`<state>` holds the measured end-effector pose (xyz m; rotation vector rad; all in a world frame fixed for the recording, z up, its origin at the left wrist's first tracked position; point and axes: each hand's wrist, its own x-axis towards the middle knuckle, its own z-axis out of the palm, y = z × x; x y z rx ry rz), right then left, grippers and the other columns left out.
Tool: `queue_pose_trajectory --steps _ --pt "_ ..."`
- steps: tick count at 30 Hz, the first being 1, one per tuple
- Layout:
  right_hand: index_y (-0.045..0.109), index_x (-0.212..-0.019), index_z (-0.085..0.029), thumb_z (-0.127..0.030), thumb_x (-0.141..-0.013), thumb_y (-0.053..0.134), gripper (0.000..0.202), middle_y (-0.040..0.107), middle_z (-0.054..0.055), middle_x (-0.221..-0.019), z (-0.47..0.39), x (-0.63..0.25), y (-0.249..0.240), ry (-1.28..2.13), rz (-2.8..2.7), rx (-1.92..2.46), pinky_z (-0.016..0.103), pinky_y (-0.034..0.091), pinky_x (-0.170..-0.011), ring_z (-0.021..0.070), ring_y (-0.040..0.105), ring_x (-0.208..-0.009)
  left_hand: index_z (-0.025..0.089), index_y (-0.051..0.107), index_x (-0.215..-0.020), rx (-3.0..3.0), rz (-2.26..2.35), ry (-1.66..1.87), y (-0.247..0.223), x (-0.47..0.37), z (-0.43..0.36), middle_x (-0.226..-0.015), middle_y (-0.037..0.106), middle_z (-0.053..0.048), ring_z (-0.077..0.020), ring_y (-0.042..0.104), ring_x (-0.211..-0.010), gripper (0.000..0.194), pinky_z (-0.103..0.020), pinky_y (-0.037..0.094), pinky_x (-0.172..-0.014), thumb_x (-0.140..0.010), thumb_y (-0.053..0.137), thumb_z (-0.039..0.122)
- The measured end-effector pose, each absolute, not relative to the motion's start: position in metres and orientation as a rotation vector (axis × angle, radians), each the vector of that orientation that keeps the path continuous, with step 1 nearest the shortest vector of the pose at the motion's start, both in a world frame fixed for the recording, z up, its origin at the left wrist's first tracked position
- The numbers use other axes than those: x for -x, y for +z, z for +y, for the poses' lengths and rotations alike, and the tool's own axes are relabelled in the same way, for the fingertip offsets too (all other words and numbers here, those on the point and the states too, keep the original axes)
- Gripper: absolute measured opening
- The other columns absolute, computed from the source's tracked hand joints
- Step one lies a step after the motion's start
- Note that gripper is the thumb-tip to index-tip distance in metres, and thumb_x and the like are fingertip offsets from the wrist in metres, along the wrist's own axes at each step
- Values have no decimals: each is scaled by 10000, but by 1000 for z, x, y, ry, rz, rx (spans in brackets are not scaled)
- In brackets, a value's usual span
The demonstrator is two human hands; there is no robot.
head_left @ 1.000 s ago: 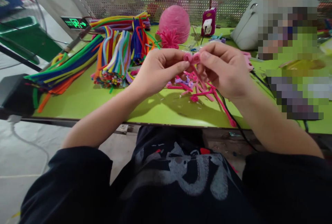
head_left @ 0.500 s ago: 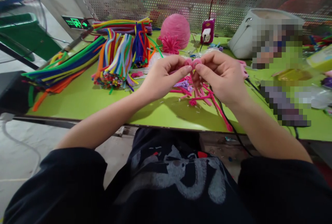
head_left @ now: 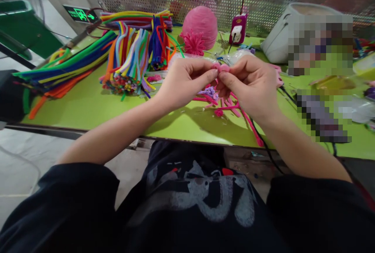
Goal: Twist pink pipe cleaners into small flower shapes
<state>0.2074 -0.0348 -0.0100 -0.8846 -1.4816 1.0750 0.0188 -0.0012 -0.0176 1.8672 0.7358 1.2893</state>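
Note:
Between my fingertips, above the green table [head_left: 172, 126], is a small curled pink pipe cleaner piece [head_left: 224, 67]. My left hand [head_left: 189, 83] pinches it from the left with thumb and forefinger. From the other side my right hand [head_left: 253, 87] grips it, thumb pressed against the fingers, which hide part of it. Below lie loose pink pipe cleaners [head_left: 252, 126], a small dark pink curl [head_left: 218, 112] and a little heap of purple pieces [head_left: 208, 92].
Bundles of coloured pipe cleaners [head_left: 129, 57] lie on the left. A pink ball [head_left: 202, 24] and a purple power socket [head_left: 238, 30] stand at the back, a white bin [head_left: 278, 34] at the back right. A black cable [head_left: 265, 147] hangs over the front edge.
The camera view has shifted slightly. Both hands stay together on the pink piece, with only small changes at the fingertips.

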Motion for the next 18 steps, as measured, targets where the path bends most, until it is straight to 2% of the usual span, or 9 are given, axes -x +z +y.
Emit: queue_pose_trajectory --steps 4,7,12,15,18 --pt "652 -858 -234 -356 -895 924 301 696 2 -767 -30 -214 -5 1047 -1562 900 267 551 -598 123 643 -657 192 729 -767 -1938 767 1251 -18 -16 1 -687 680 -33 -156 638 -671 262 -279 531 -596 -952 809 361" --pt "732 -891 -207 -274 -876 939 218 724 27 -805 -26 -224 6 1028 -1711 910 246 541 -619 109 652 -689 187 710 -725 -1991 745 1178 -16 -14 2 -675 673 -42 -168 647 -675 319 -286 530 -593 -919 848 399" --pt "793 -868 -203 -175 -853 934 144 765 40 -803 -27 -237 23 903 -1919 933 268 575 -646 135 689 -714 183 713 -768 -1965 724 1109 -14 -11 5 -621 626 -20 -152 624 -608 352 -277 525 -539 -907 865 468" --pt "801 -871 -205 -206 -888 904 104 768 31 -776 -28 -239 27 888 -1948 941 261 583 -628 134 708 -687 178 718 -791 -1922 785 1079 -11 -8 6 -607 598 -2 -146 640 -591 317 -260 517 -517 -893 887 426" --pt "768 -787 -193 -191 -886 890 157 731 6 -674 -26 -235 29 989 -1934 942 229 548 -552 105 671 -583 171 737 -816 -1912 744 968 -5 -5 6 -665 658 -14 -149 678 -614 243 -256 550 -544 -892 882 351"
